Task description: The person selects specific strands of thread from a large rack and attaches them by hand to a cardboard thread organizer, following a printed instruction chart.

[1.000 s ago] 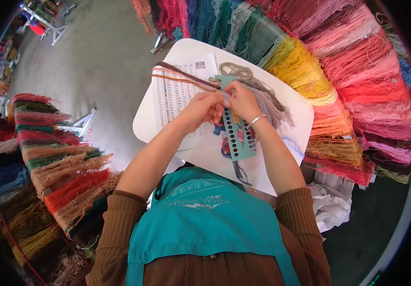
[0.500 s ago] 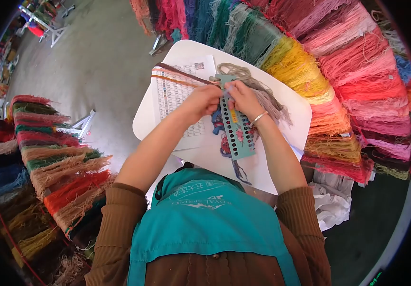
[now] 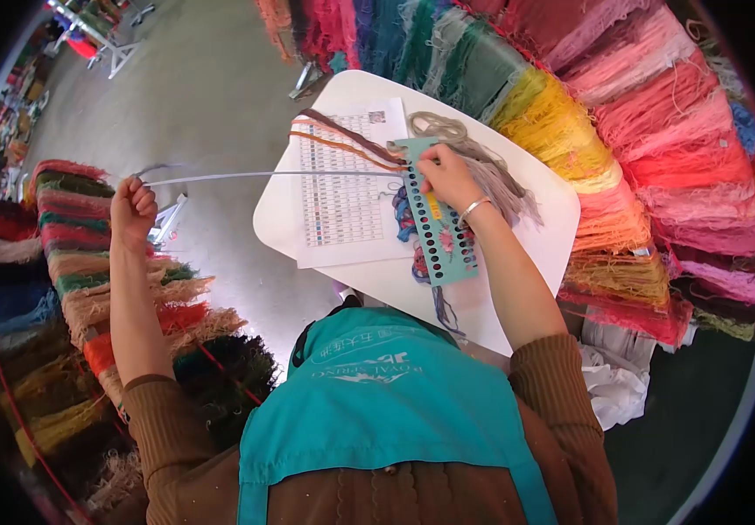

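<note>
a pale grey strand of thread [image 3: 272, 174] runs taut and nearly level above the floor and the desk's left edge, from the teal punched card [image 3: 434, 219] out to the left hand [image 3: 132, 206]. its far end sits inside the left fist, the fingers [image 3: 143, 194] curled together and clamped on the strand, with a short loose tail showing just past the knuckles. the other end meets the top of the card, right beside the right hand [image 3: 447, 175]. that hand presses on the card's upper end, its fingers bent down together at the spot where the strand comes through; whether they pinch the strand itself or only hold the card down, i cannot tell. a bracelet [image 3: 474, 210] sits on that wrist

the card lies lengthways on the white desk [image 3: 535, 236], tilted a little, with rows of round holes, several already filled with coloured threads. brown and orange strands [image 3: 342, 140] trail from its top corner across a printed chart sheet [image 3: 338, 188] lying just left of it. a loose grey skein [image 3: 474, 157] lies on the desk behind the right hand, touching the card's upper end. under the card a floral picture shows at the edges

beyond the desk hang bundles of yarn [image 3: 649, 149] in yellow, pink, red and green. more bundles [image 3: 71, 280] in brown, green and red hang below the left arm. the person wears a teal apron [image 3: 386, 402] over brown sleeves
</note>
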Demonstrator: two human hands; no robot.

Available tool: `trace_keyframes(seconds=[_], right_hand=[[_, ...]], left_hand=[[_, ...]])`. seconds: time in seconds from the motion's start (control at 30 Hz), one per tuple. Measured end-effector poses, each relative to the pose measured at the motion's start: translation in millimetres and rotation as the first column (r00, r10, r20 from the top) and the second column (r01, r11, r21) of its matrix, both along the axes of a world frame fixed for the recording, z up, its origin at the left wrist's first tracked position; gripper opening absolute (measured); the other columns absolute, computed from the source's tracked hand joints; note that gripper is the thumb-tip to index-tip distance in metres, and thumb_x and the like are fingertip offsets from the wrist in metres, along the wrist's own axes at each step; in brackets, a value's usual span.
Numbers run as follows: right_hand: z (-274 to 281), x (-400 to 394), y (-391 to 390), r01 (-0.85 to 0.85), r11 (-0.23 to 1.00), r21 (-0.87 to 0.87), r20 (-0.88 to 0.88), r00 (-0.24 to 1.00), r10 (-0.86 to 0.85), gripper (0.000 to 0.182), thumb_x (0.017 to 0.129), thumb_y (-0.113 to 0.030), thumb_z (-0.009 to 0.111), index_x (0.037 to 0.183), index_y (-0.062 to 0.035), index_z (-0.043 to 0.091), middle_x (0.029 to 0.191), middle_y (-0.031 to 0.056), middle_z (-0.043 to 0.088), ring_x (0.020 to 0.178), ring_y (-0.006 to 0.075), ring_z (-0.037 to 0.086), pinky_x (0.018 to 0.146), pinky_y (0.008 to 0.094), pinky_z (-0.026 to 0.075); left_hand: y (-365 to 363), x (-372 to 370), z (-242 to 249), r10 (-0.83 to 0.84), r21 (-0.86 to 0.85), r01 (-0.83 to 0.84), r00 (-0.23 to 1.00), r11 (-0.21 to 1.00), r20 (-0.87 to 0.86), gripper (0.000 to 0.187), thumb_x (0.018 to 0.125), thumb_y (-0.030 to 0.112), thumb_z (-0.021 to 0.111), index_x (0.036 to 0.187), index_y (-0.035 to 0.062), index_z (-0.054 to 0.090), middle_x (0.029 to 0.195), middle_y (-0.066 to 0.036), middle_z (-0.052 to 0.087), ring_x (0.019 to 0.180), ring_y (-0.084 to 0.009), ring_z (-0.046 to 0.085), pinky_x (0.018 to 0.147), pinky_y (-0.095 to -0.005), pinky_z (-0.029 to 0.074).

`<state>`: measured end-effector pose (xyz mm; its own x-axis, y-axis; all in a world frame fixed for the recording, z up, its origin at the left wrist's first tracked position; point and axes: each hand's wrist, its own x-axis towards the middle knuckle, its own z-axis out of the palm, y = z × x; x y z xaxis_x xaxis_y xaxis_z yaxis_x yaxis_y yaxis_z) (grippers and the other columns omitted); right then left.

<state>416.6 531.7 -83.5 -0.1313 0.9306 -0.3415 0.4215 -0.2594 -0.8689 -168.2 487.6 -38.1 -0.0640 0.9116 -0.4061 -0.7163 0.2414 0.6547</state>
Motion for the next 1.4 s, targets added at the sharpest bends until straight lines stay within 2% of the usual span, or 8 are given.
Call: trace_keyframes(seconds=[0.1, 0.23, 0.33, 0.4, 0.53, 0.9, 1.07, 1.4], right_hand=[[-3, -1, 1, 0.015, 0.999, 0.029, 0.074, 0.997, -0.017, 0.029, 0.089, -0.027, 0.064, 0.101, -0.0019, 0.056, 0.082, 0.0101, 0.069, 0.064, 0.0172, 0.068, 0.066, 0.0321, 0.052], [1, -19, -15, -0.178, 0.933, 0.311, 0.356, 0.932, 0.059, 0.023, 0.087, -0.026, 0.065, 0.102, -0.0095, 0.061, 0.082, 0.0100, 0.070, 0.074, 0.0243, 0.070, 0.069, 0.0361, 0.053], [13, -85, -50, -0.273, 0.875, 0.400, 0.086, 0.962, 0.261, 0.014, 0.087, -0.021, 0.064, 0.097, -0.0123, 0.066, 0.085, 0.0072, 0.071, 0.079, 0.0281, 0.069, 0.071, 0.0370, 0.054], [35, -143, -94, -0.388, 0.859, 0.335, -0.197, 0.862, 0.467, 0.015, 0.087, -0.019, 0.064, 0.094, -0.0076, 0.068, 0.086, 0.0090, 0.071, 0.079, 0.0241, 0.069, 0.072, 0.0354, 0.054], [81, -204, -178, -0.577, 0.724, 0.378, -0.471, 0.554, 0.687, 0.021, 0.090, -0.022, 0.066, 0.101, -0.0035, 0.064, 0.087, 0.0082, 0.069, 0.078, 0.0184, 0.066, 0.072, 0.0324, 0.053], [78, -180, -228, -0.750, 0.602, 0.276, -0.586, 0.365, 0.723, 0.020, 0.090, -0.018, 0.068, 0.094, -0.0001, 0.060, 0.079, 0.0047, 0.064, 0.072, 0.0128, 0.058, 0.067, 0.0302, 0.049], [51, -200, -225, -0.590, 0.727, 0.351, -0.293, 0.668, 0.684, 0.019, 0.091, -0.026, 0.060, 0.092, -0.0078, 0.057, 0.081, 0.0156, 0.065, 0.080, 0.0362, 0.065, 0.067, 0.0464, 0.049], [-1, -173, -168, -0.477, 0.794, 0.376, 0.101, 0.873, 0.477, 0.016, 0.090, -0.024, 0.060, 0.090, -0.0084, 0.056, 0.079, 0.0151, 0.065, 0.077, 0.0363, 0.064, 0.067, 0.0476, 0.049]], left_hand=[[-15, -5, -27, 0.340, -0.082, -0.432, 0.800, 0.898, -0.495, 0.018, 0.099, 0.029, 0.053, 0.099, 0.0111, 0.055, 0.073, -0.001, 0.057, 0.056, -0.0107, 0.048, 0.046, -0.0211, 0.034], [-37, -10, -74, -0.171, -0.343, -0.254, 0.520, 0.904, -0.837, 0.046, 0.093, 0.048, 0.055, 0.124, 0.0145, 0.051, 0.094, -0.010, 0.067, 0.066, -0.0177, 0.060, 0.057, -0.0277, 0.043], [-23, 13, -113, -0.211, -0.277, -0.265, 0.250, 0.924, -0.945, 0.039, 0.091, 0.026, 0.054, 0.123, 0.0040, 0.054, 0.080, -0.014, 0.068, 0.056, -0.0249, 0.066, 0.050, -0.0368, 0.052], [-14, 45, -118, -0.297, -0.296, -0.260, 0.038, 0.919, -0.954, 0.037, 0.086, 0.019, 0.053, 0.116, 0.0000, 0.062, 0.086, -0.021, 0.071, 0.064, -0.0282, 0.071, 0.067, -0.0393, 0.057], [-4, 100, -139, -0.312, -0.325, -0.250, 0.090, 0.912, -0.946, 0.039, 0.086, 0.021, 0.054, 0.118, 0.0012, 0.063, 0.100, -0.022, 0.071, 0.090, -0.0345, 0.071, 0.085, -0.0431, 0.054], [-84, 153, -127, -0.616, -0.574, -0.240, -0.167, 0.783, -0.770, 0.035, 0.086, 0.021, 0.055, 0.117, 0.0075, 0.066, 0.121, -0.019, 0.066, 0.112, -0.0371, 0.063, 0.094, -0.0467, 0.051], [-97, 172, -135, -0.633, -0.599, -0.204, -0.216, 0.774, -0.744, 0.036, 0.086, 0.020, 0.055, 0.117, 0.0064, 0.066, 0.121, -0.020, 0.066, 0.113, -0.0371, 0.063, 0.093, -0.0490, 0.051], [-108, 250, -97, -0.359, -0.626, 0.155, -0.704, 0.764, -0.613, 0.025, 0.088, 0.021, 0.055, 0.104, 0.0063, 0.067, 0.103, -0.018, 0.070, 0.094, -0.0384, 0.068, 0.078, -0.0490, 0.054]])
